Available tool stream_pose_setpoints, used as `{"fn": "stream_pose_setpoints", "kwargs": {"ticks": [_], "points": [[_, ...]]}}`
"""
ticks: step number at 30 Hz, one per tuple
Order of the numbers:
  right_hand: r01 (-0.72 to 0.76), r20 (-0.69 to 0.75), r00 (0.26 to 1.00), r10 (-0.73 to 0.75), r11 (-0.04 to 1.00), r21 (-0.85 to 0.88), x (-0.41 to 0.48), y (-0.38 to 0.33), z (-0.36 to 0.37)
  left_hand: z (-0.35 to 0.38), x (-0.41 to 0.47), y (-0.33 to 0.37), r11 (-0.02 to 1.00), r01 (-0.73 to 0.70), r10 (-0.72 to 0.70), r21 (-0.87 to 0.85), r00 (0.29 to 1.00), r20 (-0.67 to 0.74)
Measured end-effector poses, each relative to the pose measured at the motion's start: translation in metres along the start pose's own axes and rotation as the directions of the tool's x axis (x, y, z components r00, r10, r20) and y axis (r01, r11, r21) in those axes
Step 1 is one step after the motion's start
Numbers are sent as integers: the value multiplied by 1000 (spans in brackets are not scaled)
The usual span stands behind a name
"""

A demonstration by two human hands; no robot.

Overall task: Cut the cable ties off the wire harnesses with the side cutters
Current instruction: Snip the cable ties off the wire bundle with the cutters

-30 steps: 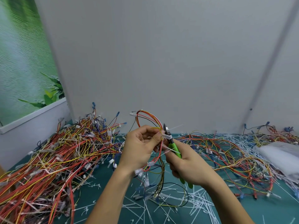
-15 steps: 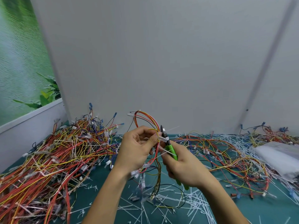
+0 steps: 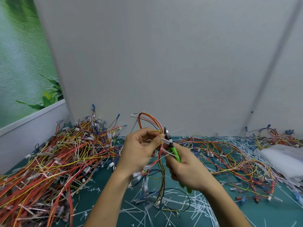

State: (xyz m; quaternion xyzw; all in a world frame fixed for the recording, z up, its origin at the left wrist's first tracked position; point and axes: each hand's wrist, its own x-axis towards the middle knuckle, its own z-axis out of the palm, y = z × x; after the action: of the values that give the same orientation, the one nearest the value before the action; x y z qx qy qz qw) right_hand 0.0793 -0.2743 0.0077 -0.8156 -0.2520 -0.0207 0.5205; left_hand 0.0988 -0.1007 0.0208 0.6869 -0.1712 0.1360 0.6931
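Head view: where's the wire harness [image 3: 148, 119] at this point?
— Held up off the table [image 3: 265, 215], between the two hands. Its wires run roughly upright: a loop arcs above the left hand [image 3: 139, 149], and the rest hangs down to the table.
— How is it held?
— The left fingers [image 3: 145, 130] curl round the bundle, with the thumb pressing it against them. The right hand [image 3: 188, 171] is wrapped round the green handles of the side cutters [image 3: 174, 151].
— And the cable tie [image 3: 165, 141]?
— I take it to be the white piece crossing the wires just right of the left thumb, touching the cutters' black head. So the right hand is nearer.
— Which way do the cutters point?
— Their long axis slants from lower right up to the left, tip upward, nearly alongside the wires. I can't tell whether the blades are biting the tie.
— Around them?
— A pile of harnesses [image 3: 57, 158] lies on the left, and cut ties [image 3: 164, 208] are scattered below.
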Motion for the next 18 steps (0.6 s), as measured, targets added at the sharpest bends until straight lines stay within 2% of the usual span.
{"fn": "stream_pose_setpoints", "kwargs": {"ticks": [7,18], "points": [[-40,47,998,40,999,-8,-3,-5,-2,1,1,-2,1000,-2,2,-6,1000,10],[-3,6,1000,3,1000,-7,-3,-5,-3,2,-2,4,1000,-14,14,16,1000,-13]]}}
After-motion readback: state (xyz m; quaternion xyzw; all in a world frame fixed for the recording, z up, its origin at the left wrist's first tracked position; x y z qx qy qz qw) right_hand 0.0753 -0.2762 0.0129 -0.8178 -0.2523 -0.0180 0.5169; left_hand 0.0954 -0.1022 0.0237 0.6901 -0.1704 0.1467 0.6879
